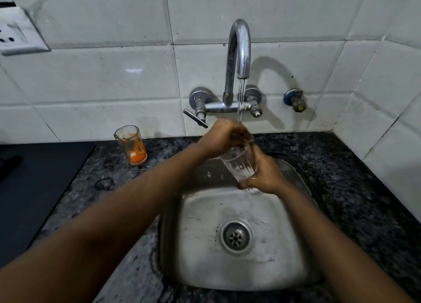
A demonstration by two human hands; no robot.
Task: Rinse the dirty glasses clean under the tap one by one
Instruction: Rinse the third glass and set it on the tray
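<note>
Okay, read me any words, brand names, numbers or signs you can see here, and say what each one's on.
None: no text can be read anywhere in this view.
Tap: bare metal, no brand visible.
Held glass and dirty glass: no print.
Socket plate: only holes and a switch, no markings legible.
Valve: too small to tell.

The left hand (224,137) covers the mouth of the clear glass (239,163), so its fingers and the rim are hidden. The right hand (265,174) hides the glass's far side and part of its base. The wall socket (17,32) and the dark slab (34,188) on the worktop (355,184) run off the left edge.
</note>
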